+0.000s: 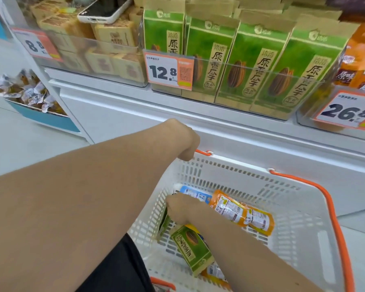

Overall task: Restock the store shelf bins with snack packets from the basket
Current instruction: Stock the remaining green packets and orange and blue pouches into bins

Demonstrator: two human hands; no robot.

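Right grip [178, 209] dips beside glossy orange pouches [240, 209] onto a flat, matte green snack packet [164, 225] in the white slotted plastic basket [293, 207], its fingers hidden so closure is unclear, while left grip [188, 144] curls round the smooth orange handle [203, 153].

Phone [102, 9] top left; price tag 12.8 [169, 69]; price tag 26.8 [346, 111] right.

open basket [293, 207] top, orange handle [336, 224] beside its right rim, packets [234, 209] thick across the floor's left half
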